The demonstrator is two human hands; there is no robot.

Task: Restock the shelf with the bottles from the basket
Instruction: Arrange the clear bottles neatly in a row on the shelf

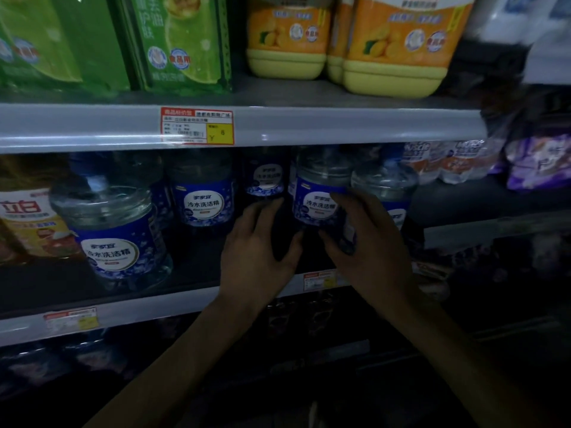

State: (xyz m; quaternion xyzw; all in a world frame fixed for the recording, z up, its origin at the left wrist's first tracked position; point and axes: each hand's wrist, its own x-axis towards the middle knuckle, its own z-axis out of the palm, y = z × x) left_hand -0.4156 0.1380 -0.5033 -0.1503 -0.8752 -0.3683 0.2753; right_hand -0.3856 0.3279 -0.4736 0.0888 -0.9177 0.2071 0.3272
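1. Bottle with a blue label [315, 199] is in the middle shelf bay, right of its centre. It is about upright: the long axis runs vertically, the top points up to the shelf above, and the label faces the camera.
2. The right hand [364, 242] holds this bottle. Its fingers are curled round the right side and its thumb lies on the lower front.
3. The left hand [259, 248] is just beside the bottle on the left, with loose, spread fingers that hold nothing. I cannot tell if its thumb touches the bottle.
4. The hands hide the base of the bottle, so I cannot tell if it stands on the shelf [185, 301].
5. Further in stand similar bottles: a large one [114, 230] at the left front, one in the middle [202, 199], one deep behind [265, 177], and one at the right [386, 186].
6. Above, the rail carries a price tag [196, 125]. Yellow jugs [392, 41] and green packs [182, 41] stand on top.
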